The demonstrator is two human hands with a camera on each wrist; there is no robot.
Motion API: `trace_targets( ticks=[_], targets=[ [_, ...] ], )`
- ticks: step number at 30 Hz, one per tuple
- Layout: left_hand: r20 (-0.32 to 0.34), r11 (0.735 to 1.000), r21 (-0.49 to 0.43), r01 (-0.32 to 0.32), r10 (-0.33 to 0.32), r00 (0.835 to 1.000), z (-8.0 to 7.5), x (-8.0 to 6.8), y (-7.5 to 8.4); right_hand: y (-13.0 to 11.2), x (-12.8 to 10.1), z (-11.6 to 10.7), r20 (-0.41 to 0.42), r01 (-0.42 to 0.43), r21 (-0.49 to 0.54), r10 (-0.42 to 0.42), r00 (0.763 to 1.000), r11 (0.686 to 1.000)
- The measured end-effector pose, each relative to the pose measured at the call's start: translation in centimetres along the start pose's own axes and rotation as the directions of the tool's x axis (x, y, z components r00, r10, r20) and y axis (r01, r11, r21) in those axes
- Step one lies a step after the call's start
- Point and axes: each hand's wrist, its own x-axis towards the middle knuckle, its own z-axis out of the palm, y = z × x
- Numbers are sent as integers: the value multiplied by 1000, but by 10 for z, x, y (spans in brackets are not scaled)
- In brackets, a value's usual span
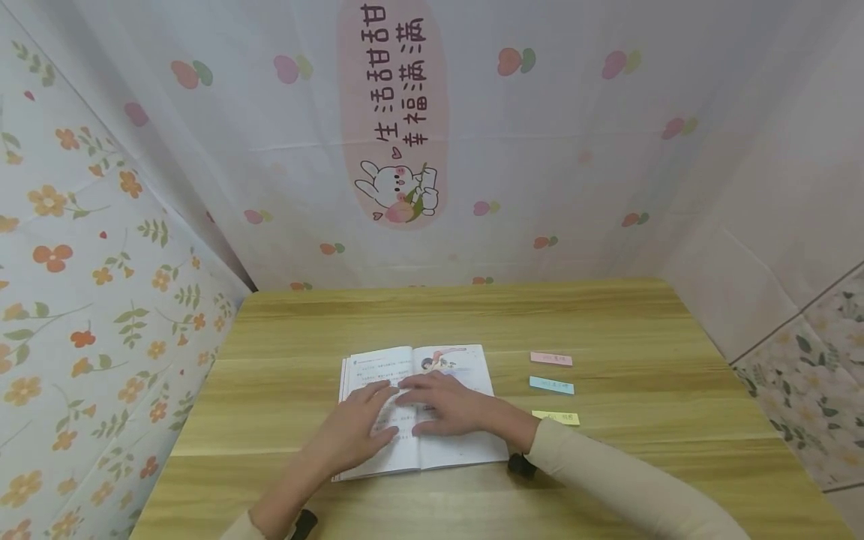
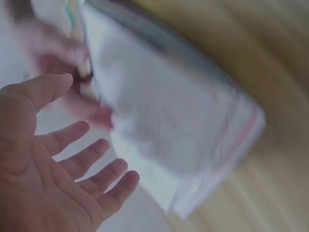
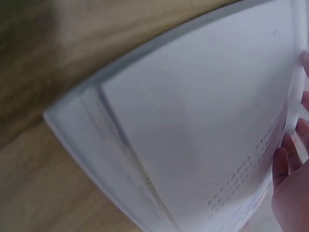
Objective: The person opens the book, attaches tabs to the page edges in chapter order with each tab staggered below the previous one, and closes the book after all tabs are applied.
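Observation:
An open book [image 1: 466, 451] with printed text and a colored picture lies on the table. Over its left page is my left hand [image 1: 354, 427], palm down with fingers extended. My right hand [image 1: 454, 405] reaches across the right page, its fingers spread near the center fold. The fingertips of both hands come close together there. In the left wrist view my left hand [image 2: 53, 169] is spread beside the blurred book [image 2: 159, 101], and nothing is in its palm. The right wrist view shows my right hand [image 3: 294, 193] at the page's edge, fingers loosely bent.
Three paper strips with handwriting lie right of the book: pink [image 1: 551, 359], blue [image 1: 551, 385] and yellow [image 1: 556, 418]. My right forearm passes just below the yellow one. Behind the wooden table [image 1: 607, 322] hangs a printed curtain [image 1: 540, 165]; floral cloth [image 1: 101, 300] hangs at left.

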Motion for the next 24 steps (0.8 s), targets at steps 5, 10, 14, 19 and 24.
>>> trace_targets(
  ticks=[5,10,14,19,24],
  targets=[
    [86,998,38,40,-43,995,18,5,15,6,2,2,-6,-15,-8,15,1000,1000],
    [133,991,67,119,-128,983,24,5,16,14,2,3,-6,-9,-3,9,1000,1000],
    [142,988,72,134,-143,980,25,4,12,21,2,-3,3,-33,34,33,999,999],
    [135,989,69,133,-141,981,26,3,9,43,-4,-11,-42,-193,36,195,980,980],
    [156,985,68,159,-168,973,27,3,7,69,-18,-26,-52,-401,13,401,914,916]
  ],
)
